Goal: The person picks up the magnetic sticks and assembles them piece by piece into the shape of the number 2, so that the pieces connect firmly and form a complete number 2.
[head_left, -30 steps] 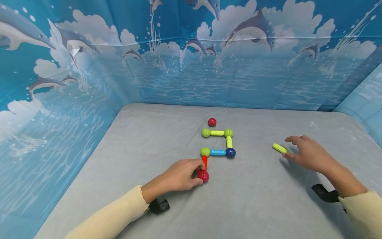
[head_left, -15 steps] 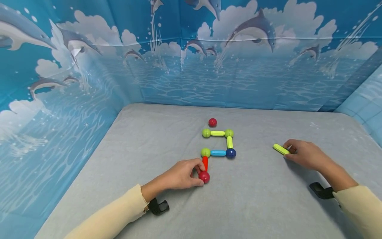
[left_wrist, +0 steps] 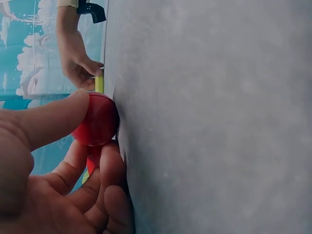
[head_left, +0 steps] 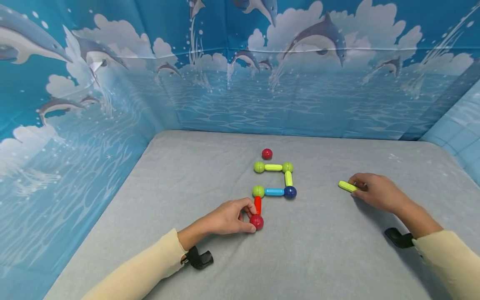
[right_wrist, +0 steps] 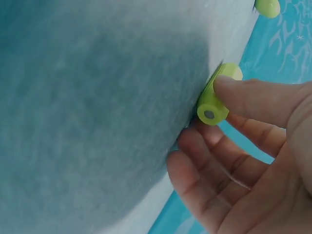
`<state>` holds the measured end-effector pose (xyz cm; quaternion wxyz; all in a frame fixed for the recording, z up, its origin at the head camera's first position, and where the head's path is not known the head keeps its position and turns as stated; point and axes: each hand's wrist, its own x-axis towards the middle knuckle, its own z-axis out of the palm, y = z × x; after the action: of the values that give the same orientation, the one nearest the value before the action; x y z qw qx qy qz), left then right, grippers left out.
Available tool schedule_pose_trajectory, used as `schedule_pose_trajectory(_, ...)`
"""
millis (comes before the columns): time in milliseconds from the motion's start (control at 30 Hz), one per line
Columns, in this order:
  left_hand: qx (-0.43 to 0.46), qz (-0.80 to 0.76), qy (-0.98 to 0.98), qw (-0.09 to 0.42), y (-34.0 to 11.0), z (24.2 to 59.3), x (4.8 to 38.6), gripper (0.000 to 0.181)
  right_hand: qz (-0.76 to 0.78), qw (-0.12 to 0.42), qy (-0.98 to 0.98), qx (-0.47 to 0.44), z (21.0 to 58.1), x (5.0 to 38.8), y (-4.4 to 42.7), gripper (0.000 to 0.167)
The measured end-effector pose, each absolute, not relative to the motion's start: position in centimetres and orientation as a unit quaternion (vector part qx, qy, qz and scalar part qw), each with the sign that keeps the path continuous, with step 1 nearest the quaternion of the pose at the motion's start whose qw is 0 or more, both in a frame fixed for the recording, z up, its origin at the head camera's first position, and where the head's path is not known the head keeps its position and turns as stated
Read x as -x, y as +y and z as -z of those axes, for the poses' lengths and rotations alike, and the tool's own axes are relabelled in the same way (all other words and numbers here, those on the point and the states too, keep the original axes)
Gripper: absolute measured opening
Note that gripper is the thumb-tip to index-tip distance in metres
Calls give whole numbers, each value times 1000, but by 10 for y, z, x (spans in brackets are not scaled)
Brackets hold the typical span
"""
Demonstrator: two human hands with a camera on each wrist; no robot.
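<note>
My left hand (head_left: 230,217) pinches a red ball (head_left: 256,222) between thumb and fingers; the left wrist view shows that red ball (left_wrist: 100,119) close up against the cloth. From it a red magnetic rod (head_left: 258,205) runs to a green ball (head_left: 258,191). A blue rod (head_left: 274,191) links that to a dark blue ball (head_left: 290,192). Two yellow-green rods and two more green balls continue the shape backward and left. At the right, my right hand (head_left: 378,192) pinches a loose yellow-green magnetic rod (head_left: 347,186), whose grey end shows in the right wrist view.
Behind the joined pieces lies a separate red ball (head_left: 267,153). Grey cloth (head_left: 202,166) covers the table. A blue dolphin-print curtain (head_left: 240,104) rises along its back and sides.
My right hand has closed thumb and fingers on the loose yellow-green rod and shifted it slightly left. The left hand and the joined pieces stay practically where they were.
</note>
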<state>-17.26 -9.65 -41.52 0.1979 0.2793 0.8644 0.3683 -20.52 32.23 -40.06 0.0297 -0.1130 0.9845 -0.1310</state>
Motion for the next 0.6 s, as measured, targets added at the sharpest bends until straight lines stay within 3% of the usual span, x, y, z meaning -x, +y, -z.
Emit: schedule_pose_trajectory(600,-259,-400,855,205,-93,415,168,25,139,15,982,126,404,207,317,20)
